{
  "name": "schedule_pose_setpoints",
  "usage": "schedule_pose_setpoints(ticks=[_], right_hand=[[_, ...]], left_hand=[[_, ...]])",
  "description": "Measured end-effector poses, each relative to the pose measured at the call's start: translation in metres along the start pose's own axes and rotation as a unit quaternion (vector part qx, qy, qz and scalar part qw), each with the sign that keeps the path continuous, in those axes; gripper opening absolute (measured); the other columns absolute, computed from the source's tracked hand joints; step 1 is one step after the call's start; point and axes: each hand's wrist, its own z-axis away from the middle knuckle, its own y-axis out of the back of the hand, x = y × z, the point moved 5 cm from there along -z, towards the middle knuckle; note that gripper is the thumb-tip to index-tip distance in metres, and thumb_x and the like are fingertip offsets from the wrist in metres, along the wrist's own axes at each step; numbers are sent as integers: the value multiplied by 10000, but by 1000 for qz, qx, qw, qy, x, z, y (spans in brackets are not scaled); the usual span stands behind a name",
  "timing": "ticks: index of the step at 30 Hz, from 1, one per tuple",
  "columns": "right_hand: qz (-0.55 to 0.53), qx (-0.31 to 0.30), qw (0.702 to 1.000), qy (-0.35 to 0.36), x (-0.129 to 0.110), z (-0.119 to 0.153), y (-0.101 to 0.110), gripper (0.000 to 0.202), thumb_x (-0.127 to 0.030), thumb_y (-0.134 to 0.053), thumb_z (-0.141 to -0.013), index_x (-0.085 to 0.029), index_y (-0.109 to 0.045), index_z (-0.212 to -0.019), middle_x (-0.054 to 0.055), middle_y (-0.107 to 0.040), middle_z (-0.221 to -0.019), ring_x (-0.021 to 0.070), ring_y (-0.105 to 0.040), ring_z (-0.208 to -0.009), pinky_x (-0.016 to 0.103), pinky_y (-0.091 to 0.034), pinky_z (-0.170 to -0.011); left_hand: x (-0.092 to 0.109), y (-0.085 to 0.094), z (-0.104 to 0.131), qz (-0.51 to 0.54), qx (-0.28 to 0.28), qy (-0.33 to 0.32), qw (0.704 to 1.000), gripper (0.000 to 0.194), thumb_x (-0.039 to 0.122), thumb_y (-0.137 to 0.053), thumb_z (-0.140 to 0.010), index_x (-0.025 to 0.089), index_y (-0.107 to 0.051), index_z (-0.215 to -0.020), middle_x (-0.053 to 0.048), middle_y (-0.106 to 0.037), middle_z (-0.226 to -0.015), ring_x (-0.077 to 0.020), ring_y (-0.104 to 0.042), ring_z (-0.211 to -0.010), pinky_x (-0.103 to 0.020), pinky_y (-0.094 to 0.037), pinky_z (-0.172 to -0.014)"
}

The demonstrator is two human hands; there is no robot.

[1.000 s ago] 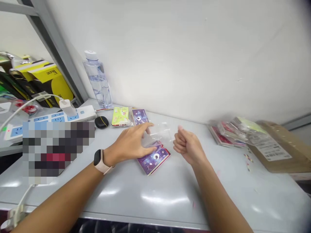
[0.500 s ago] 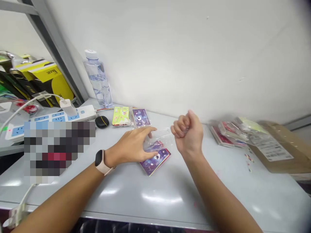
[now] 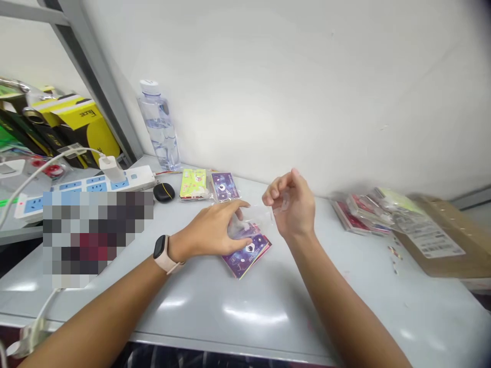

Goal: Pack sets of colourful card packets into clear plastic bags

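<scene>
Right, closest to you is the glossy grey table [image 3: 215, 301], with your forearms reaching in over its front edge. Your left wrist wears a dark-faced watch [image 3: 160, 247] on a pale strap. In front of you, the purple booklets [image 3: 243, 260] lie in a small, slightly fanned stack between your hands. Your left hand [image 3: 209, 227] is partly open over them, thumb on the top cover, fingers spread out by the clear plastic bag [image 3: 257, 217]; whether they pinch the plastic, you cannot tell from here. Your right hand [image 3: 293, 209] is raised just beside the bag, palm towards you, fingers loosely curled. A small translucent scrap [image 3: 285, 202] shows against that palm, though its grip is unclear.

Over to your right lie a brown package [image 3: 441, 250] with a white label and, beside it, a pile of wrapped packets [image 3: 364, 212]. Beyond your left hand sit a round black case [image 3: 164, 192], a green packet [image 3: 193, 182] and a purple packet [image 3: 225, 187], with a white power strip [image 3: 141, 176] left of the case. Farther back, a clear water bottle [image 3: 161, 138] stands near the wall [image 3: 287, 92].
</scene>
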Motion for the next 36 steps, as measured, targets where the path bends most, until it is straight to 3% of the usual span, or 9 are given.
schedule_pose_setpoints(ticks=[14,22,30,36], right_hand=[[53,-74,996,19,-8,6,-7,512,-641,-629,-975,-230,-659,-671,20,-594,-656,165,-588,-638,320,-515,-692],[69,-82,994,25,-10,7,-8,537,-703,-592,-978,-244,-688,-716,24,-607,-685,189,-596,-680,350,-529,-748],[134,-134,980,69,-14,10,-14,505,-718,-555,-992,-259,-740,-892,52,-726,-898,233,-665,-930,381,-511,-929],[126,-93,985,73,-16,6,-7,477,-698,-572,-983,-255,-714,-877,53,-716,-901,222,-666,-895,371,-522,-881]], left_hand=[[0,0,0,-2,5,-12,1000,714,586,-753,-852,232,-539,-1434,-86,-740,-1184,-300,-724,-991,-424,-549,-851],[-1,-1,0,0,2,-18,1000,708,575,-752,-853,242,-535,-1440,-81,-741,-1207,-306,-723,-1036,-418,-551,-857],[0,0,1,7,-1,-14,1000,736,589,-755,-849,234,-534,-1454,-89,-737,-1233,-315,-718,-1058,-447,-556,-906],[-1,0,1,-9,0,-16,1000,742,589,-751,-853,233,-531,-1465,-92,-737,-1232,-324,-728,-1062,-445,-561,-909]])
